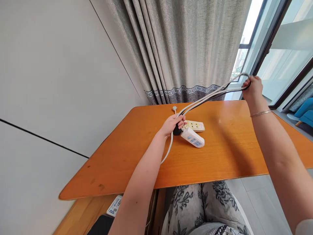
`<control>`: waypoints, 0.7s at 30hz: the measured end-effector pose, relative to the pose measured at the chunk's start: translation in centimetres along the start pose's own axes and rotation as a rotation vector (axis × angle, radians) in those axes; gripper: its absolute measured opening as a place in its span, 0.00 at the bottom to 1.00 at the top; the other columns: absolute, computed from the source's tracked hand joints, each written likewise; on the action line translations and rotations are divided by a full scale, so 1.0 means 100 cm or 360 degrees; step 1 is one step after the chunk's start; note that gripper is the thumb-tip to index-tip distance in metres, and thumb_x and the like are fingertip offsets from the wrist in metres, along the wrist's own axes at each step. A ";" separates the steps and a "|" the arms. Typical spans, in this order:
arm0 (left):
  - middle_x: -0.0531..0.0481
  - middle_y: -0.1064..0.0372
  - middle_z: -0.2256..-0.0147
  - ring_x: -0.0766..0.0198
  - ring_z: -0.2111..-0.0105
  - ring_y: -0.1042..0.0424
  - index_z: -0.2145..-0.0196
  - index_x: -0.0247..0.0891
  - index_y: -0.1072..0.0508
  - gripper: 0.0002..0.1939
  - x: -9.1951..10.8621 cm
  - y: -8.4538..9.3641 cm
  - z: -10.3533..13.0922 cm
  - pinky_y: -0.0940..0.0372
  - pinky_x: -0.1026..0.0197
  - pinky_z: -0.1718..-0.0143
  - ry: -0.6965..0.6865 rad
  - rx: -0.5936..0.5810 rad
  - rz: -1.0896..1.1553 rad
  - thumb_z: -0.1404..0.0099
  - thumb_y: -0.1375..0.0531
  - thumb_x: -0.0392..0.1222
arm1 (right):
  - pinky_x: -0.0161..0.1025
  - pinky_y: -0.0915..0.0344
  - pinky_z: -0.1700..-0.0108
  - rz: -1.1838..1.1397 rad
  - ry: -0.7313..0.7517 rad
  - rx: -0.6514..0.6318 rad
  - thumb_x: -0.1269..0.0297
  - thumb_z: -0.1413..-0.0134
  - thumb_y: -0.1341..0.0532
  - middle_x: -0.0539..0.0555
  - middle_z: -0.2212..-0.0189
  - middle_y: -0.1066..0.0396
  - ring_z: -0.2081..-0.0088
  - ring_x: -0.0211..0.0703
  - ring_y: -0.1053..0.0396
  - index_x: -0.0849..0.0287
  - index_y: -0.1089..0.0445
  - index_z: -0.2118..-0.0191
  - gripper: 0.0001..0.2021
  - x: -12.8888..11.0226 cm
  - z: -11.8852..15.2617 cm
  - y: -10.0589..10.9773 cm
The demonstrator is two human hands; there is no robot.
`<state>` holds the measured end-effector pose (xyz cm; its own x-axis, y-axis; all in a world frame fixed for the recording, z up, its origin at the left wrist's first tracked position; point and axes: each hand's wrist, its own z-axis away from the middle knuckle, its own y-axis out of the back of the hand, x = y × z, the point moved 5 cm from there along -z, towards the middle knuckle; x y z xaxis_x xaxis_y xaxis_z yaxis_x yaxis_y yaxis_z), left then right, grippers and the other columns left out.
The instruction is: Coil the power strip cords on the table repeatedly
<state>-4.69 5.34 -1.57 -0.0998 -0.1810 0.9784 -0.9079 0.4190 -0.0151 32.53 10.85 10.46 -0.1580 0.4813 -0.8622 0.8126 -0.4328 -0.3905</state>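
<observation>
My left hand (172, 124) is closed around a bundle of white and black cables (205, 99), low over the middle of the table. The far end of the bundle loops through my closed right hand (253, 88), raised at the right, so the cables stretch between both hands. Just right of my left hand are a white power strip (193, 137) with blue-marked sockets and a cream power strip (196, 126) behind it. A black block-shaped piece (177, 130) shows partly under my left fingers. Beyond them lies a white plug (174, 108).
The orange wooden table (137, 147) spans the view before my lap. Behind it hangs a grey curtain (190, 45); a white panelled wall (49, 71) rises at the left. Glass doors (290, 49) stand at the right. Below the table's front edge are a white box (114, 206) and a dark item (101, 225).
</observation>
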 end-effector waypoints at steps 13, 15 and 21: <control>0.62 0.54 0.85 0.75 0.87 0.52 0.75 0.37 0.38 0.22 0.060 0.023 -0.041 0.38 0.72 0.76 -0.0193 0.0510 0.0930 0.22 0.54 0.40 | 0.44 0.26 0.60 0.0705 0.0079 -0.0747 0.55 0.50 0.43 0.53 0.72 0.28 0.68 0.42 0.27 0.59 0.25 0.64 0.16 0.157 0.066 -0.003; 0.62 0.55 0.85 0.75 0.87 0.52 0.76 0.37 0.38 0.22 0.061 0.030 -0.041 0.38 0.71 0.77 -0.0158 0.0540 0.0910 0.22 0.55 0.40 | 0.46 0.27 0.54 0.0749 0.0062 -0.0914 0.59 0.53 0.41 0.55 0.70 0.24 0.64 0.45 0.25 0.59 0.23 0.66 0.13 0.162 0.074 -0.007; 0.63 0.54 0.86 0.76 0.88 0.53 0.76 0.37 0.39 0.21 0.058 0.047 -0.037 0.38 0.72 0.78 -0.0037 0.0595 0.0808 0.23 0.51 0.43 | 0.42 0.33 0.58 0.1587 0.0686 -0.1219 0.67 0.51 0.37 0.58 0.61 0.24 0.62 0.46 0.29 0.60 0.24 0.58 0.13 0.151 0.085 -0.014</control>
<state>-7.98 9.56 4.78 -0.5610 -0.0624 0.8255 -0.8253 0.1193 -0.5519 24.17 12.25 -4.80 0.7599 0.4736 -0.4452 0.6070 -0.2718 0.7468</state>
